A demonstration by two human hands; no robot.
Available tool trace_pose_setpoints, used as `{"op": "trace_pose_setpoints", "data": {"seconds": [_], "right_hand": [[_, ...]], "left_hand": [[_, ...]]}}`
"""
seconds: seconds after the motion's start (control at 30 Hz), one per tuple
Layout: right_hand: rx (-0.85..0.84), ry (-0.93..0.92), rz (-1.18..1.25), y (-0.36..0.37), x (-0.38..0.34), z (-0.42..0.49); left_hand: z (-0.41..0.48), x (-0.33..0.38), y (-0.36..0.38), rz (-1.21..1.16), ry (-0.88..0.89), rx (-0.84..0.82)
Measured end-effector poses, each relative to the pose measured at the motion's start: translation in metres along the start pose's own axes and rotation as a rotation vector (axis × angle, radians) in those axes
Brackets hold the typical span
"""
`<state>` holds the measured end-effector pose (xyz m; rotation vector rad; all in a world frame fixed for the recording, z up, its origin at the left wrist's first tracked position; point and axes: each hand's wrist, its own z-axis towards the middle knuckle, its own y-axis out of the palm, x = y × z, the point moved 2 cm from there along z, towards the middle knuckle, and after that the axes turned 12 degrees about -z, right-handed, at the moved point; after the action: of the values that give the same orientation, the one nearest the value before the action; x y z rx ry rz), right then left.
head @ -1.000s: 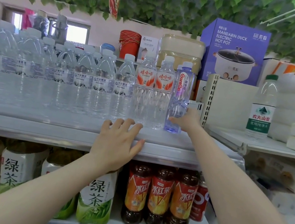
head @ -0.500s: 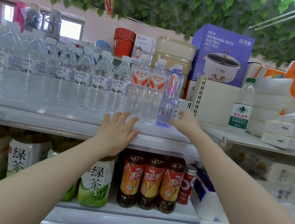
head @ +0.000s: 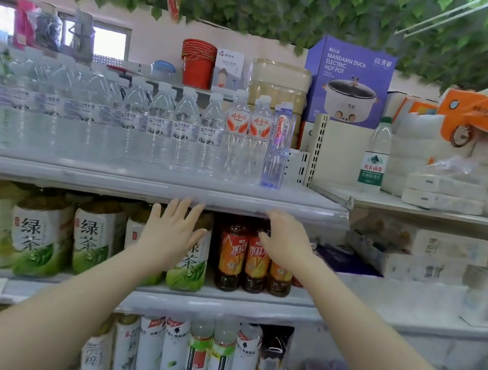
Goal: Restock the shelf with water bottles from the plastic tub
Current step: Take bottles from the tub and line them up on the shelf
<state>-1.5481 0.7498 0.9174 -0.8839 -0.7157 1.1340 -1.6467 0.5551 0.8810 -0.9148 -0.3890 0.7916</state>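
Observation:
Several clear water bottles point(head: 158, 127) stand in rows on the upper shelf point(head: 137, 189). At the right end of the row stand two red-labelled bottles point(head: 245, 139) and a blue-tinted bottle point(head: 277, 148). My left hand point(head: 171, 230) is below the shelf's front edge, fingers spread, holding nothing. A little to the right, my right hand point(head: 286, 241) is also open and empty, just under the shelf edge. Neither hand touches a bottle. The plastic tub is not in view.
Green tea bottles point(head: 38, 233) and red iced-tea bottles point(head: 243, 256) fill the shelf below. More drinks point(head: 200, 353) stand on the lowest shelf. To the right, a green-labelled bottle point(head: 375, 156) and tissue packs point(head: 443, 194) sit on another shelf. A hot pot box point(head: 347, 82) stands behind.
My right hand has let go of the blue-tinted bottle and dropped below the shelf edge. My left hand has come off the shelf too. The view has pulled back and down.

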Motion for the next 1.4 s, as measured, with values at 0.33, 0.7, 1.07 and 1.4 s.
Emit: {"op": "trace_pose_setpoints", "data": {"seconds": [0.33,0.7,1.07,1.4], "right_hand": [[-0.117,-0.029,0.002,0.03,-0.07,-0.094],[-0.289,-0.002,-0.027,0.121,-0.125,-0.183],[-0.494,0.011,0.041,0.249,-0.147,-0.25],[-0.664,0.06,0.085,0.356,-0.125,-0.342]], "left_hand": [[-0.119,-0.026,-0.017,0.005,-0.014,-0.048],[-0.242,-0.058,0.034,0.014,0.009,-0.146],[-0.333,-0.081,0.126,-0.053,-0.085,-0.392],[-0.414,-0.05,0.235,-0.095,-0.104,-0.661]]}}
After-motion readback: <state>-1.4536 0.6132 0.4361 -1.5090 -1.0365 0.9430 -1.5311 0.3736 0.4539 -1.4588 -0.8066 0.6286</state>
